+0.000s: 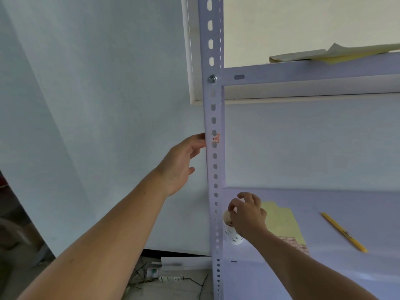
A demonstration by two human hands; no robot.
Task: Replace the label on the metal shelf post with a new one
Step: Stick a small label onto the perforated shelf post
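Note:
A pale perforated metal shelf post (214, 161) runs top to bottom through the middle of the head view. A small label with a red "3" (215, 138) is stuck on it at mid height. My left hand (180, 164) is open, its fingertips touching the post's left edge beside the label. My right hand (246, 214) hovers over a small white paper cup (232, 234) on the lower shelf, fingers pinched together at the cup's mouth; whether they hold anything is hidden. A yellow sheet with red-printed labels (287, 229) lies just right of the cup.
A yellow pencil (344, 231) lies on the lower shelf (324, 267) at the right. Yellowish paper (333, 54) rests on the upper shelf. A bolt (212, 78) joins post and upper beam. Small bottles and cables (166, 276) lie on the floor, left of the post.

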